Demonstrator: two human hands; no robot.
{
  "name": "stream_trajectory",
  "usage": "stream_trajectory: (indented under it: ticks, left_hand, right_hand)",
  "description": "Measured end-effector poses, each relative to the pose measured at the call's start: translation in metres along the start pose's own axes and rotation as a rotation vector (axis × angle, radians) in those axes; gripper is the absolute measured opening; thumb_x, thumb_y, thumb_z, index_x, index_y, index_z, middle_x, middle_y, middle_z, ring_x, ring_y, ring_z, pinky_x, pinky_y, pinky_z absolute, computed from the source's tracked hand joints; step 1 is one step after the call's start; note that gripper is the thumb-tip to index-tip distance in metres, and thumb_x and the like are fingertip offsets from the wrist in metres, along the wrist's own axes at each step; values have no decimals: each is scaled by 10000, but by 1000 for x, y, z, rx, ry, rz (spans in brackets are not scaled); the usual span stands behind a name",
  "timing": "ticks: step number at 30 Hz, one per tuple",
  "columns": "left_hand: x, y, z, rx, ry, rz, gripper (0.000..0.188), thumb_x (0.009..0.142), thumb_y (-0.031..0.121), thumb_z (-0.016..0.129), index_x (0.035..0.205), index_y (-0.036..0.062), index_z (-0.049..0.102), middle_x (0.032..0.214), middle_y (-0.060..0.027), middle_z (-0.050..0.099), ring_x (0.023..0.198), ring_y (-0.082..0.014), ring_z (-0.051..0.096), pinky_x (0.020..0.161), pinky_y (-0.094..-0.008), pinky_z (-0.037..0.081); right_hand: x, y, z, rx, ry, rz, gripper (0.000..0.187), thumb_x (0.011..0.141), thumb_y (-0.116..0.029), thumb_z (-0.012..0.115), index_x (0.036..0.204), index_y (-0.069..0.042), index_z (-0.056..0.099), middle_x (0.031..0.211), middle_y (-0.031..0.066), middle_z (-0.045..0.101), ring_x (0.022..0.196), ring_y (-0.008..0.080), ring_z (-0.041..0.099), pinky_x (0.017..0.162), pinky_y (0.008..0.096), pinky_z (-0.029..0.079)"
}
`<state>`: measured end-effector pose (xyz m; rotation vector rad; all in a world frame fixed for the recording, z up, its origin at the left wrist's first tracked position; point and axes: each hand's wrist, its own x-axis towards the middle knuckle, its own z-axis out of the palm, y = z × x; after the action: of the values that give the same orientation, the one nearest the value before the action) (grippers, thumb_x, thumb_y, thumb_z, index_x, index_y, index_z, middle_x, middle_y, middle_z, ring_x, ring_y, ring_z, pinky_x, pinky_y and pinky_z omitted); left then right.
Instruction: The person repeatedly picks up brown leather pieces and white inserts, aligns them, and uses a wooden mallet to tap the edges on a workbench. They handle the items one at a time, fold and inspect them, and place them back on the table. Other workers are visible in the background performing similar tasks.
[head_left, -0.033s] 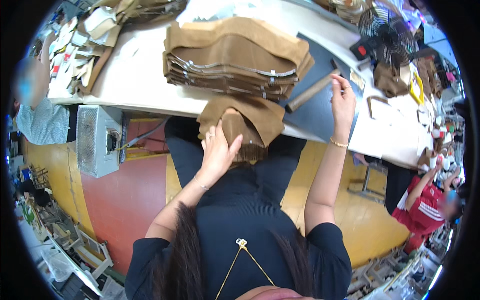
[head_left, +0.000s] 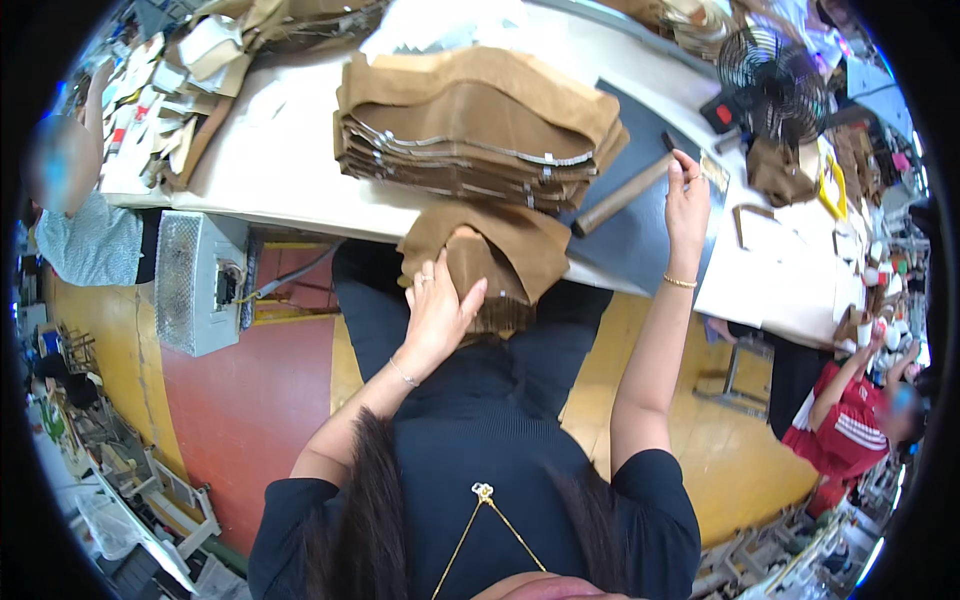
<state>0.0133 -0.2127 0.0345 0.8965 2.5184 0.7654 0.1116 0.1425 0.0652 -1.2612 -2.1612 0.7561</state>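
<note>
My left hand (head_left: pixel 437 312) grips a folded brown suede-like piece (head_left: pixel 505 240) at the table's front edge, above my lap. Its thumb lies along the near side and the fingers reach over it; part of the grip is hidden in the folds. Just beyond is a thick stack of similar brown pieces (head_left: pixel 470 120) with silver zips along curved edges. My right hand (head_left: pixel 688 205) is raised over a dark board (head_left: pixel 640 235), fingers curled, fingertips overlapping the head end of a wooden-handled hammer (head_left: pixel 625 197). Whether the fingers touch the hammer is unclear.
A black fan (head_left: pixel 775 85) stands at the back right, near a brown bundle (head_left: pixel 780 168) and a yellow object (head_left: pixel 832 188). Scraps (head_left: pixel 195 100) are heaped at the far left. A grey metal box (head_left: pixel 197 285) hangs below the table. Other people sit at both sides.
The whole view has shifted slightly, with the table lower in the picture. My right hand is a little closer to the hammer's head. My left hand keeps its hold on the brown piece.
</note>
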Motion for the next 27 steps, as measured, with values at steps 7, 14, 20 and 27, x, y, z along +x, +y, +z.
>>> stream_trajectory:
  ticks: [7, 14, 20, 27]
  left_hand:
    - [1, -6, 10, 63, 32, -12, 794, 927, 485, 592, 1416, -102, 371, 1220, -238, 512, 1117, -388, 526, 919, -469, 415]
    - [5, 0, 6, -75, 56, -33, 751, 935, 437, 604, 1428, -70, 352, 1191, -250, 504, 1158, -415, 508, 972, -488, 393]
    - [2, -3, 19, -33, 192, 15, 784, 894, 428, 645, 1418, -87, 372, 1212, -227, 506, 1128, -382, 532, 939, -476, 391]
    - [4, -3, 24, -25, 202, -24, 800, 864, 427, 672, 1424, -64, 379, 1231, -229, 511, 1163, -372, 528, 973, -478, 376]
  right_hand:
    - [1, 31, 40, -460, -80, -46, 250, 920, -335, 619, 1085, -146, 612, 1111, 259, 569, 982, 477, 610, 873, 514, 502]
    - [-43, 51, 2, -438, 124, -206, 659, 862, -35, 562, 1472, -188, 364, 1063, 224, 580, 833, 359, 674, 751, 447, 544]
    - [-81, -4, -36, 675, -24, 27, 525, 1017, -136, 518, 1480, -90, 275, 798, 25, 519, 513, 96, 499, 459, 232, 445]
    - [-135, -80, -4, 170, -281, -749, 410, 904, -83, 667, 1305, -160, 630, 885, 75, 656, 616, 229, 612, 579, 322, 502]
